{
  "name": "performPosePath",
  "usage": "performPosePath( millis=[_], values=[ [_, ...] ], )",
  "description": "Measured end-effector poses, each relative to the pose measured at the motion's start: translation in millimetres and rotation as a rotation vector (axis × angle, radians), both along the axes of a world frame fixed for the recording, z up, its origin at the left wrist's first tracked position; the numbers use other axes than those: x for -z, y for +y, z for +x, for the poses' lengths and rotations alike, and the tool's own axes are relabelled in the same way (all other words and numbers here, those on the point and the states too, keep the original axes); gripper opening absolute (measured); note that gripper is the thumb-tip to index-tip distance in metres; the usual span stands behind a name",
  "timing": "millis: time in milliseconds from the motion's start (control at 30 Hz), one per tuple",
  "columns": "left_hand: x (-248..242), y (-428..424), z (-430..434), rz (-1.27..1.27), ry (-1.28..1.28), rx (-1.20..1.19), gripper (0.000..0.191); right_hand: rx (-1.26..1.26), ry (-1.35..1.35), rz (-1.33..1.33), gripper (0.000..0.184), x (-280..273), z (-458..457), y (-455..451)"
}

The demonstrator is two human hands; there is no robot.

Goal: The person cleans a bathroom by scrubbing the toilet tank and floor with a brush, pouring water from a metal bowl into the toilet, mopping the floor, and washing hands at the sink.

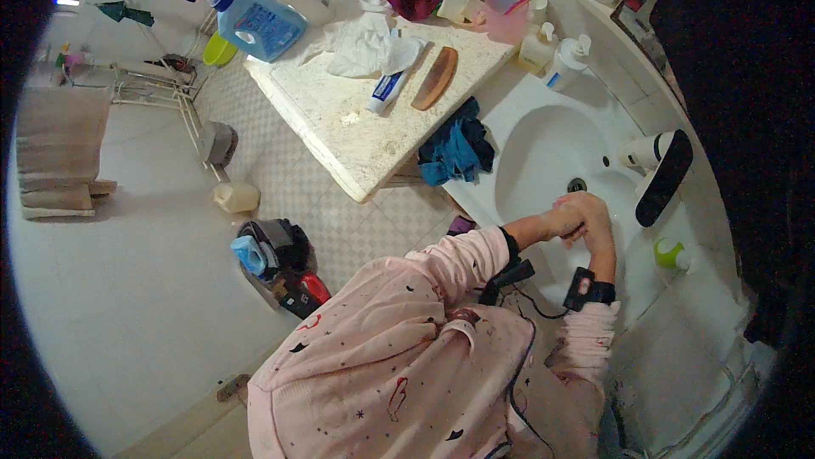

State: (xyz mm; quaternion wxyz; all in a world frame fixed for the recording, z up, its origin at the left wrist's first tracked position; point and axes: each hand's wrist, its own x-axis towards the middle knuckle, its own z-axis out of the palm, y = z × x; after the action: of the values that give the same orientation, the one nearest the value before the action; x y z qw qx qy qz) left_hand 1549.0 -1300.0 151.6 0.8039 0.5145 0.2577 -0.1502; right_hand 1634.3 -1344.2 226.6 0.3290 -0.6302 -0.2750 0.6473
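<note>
My left hand (561, 222) and my right hand (591, 205) are pressed together over the white washbasin (538, 134). The fingers overlap, so their exact grip and anything between the palms are hidden. Just beyond them is the dark drain (576, 186). Black bands circle both wrists, and a small device (579, 289) sits on the right one. To the right of the hands stands a white fixture with a long black top (664, 179), possibly the tap. A green-and-white container (668, 253) rests on the basin's right ledge.
Pump bottles (568, 61) stand at the basin's far corner. On the pale tabletop (318, 105) at upper left lie a wooden comb (435, 79), a toothpaste tube (388, 91) and a blue detergent jug (264, 23). Blue cloth (455, 147) hangs beside the basin. A dark cable (531, 344) crosses my pink top.
</note>
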Motion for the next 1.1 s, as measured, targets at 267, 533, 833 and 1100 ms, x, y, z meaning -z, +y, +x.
performPosePath(
  millis=[267, 533, 833, 1100],
  values=[
    [-27.2, -9.4, 21.8, 0.095, -0.024, -0.889, 0.016, 0.825, 0.664, 0.264, 0.035, 46.4, -26.2, -11.4],
    [4.0, -28.8, 10.1, 0.388, -0.239, -0.773, 0.024, 0.822, 0.566, 0.336, 0.035, 92.7, 2.3, -28.9],
    [32.1, -19.1, 4.3, 1.343, -0.592, -0.081, 0.023, 1.172, 0.300, 0.221, 0.041, 74.9, -4.1, -32.5],
    [27.0, 4.6, 21.7, -0.051, -0.269, -0.226, 0.025, 0.749, -0.129, 0.131, 0.031, 98.5, 29.3, -61.0]
  ],
)
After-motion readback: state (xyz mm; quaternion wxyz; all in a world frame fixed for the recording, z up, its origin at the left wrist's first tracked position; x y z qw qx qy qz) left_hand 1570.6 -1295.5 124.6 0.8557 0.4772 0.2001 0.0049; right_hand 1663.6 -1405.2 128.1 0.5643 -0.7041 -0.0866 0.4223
